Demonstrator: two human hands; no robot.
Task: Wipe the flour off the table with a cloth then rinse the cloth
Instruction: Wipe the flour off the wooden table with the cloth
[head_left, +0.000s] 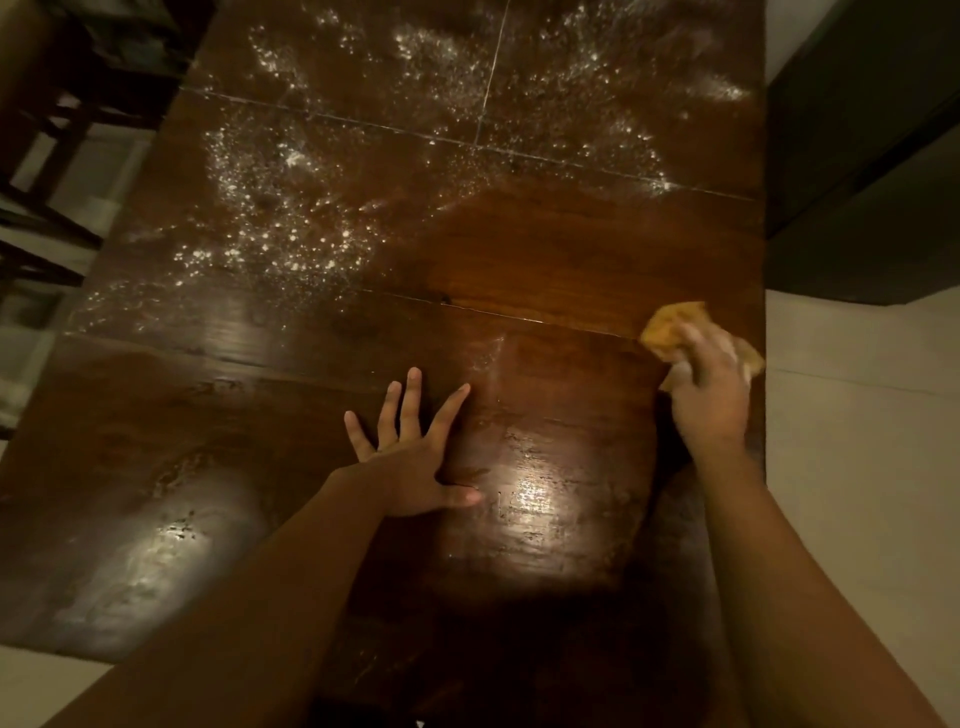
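A dark wooden table (545, 249) fills the view. White flour (270, 208) is scattered over its far half, thickest at the left and across the back. My right hand (711, 389) grips a crumpled yellow-orange cloth (670, 327) against the table top near the right edge. Fingers spread and straight, my left hand (415, 457) rests flat on the near middle of the table. A faint white smear (493, 358) lies just beyond its fingertips. The wood between the cloth and the flour looks bare.
Dark wooden chairs (57, 135) stand along the table's left side. At the right, past the table edge, is pale floor (857, 415) and a dark cabinet or wall (872, 182). Light glares off the near table top.
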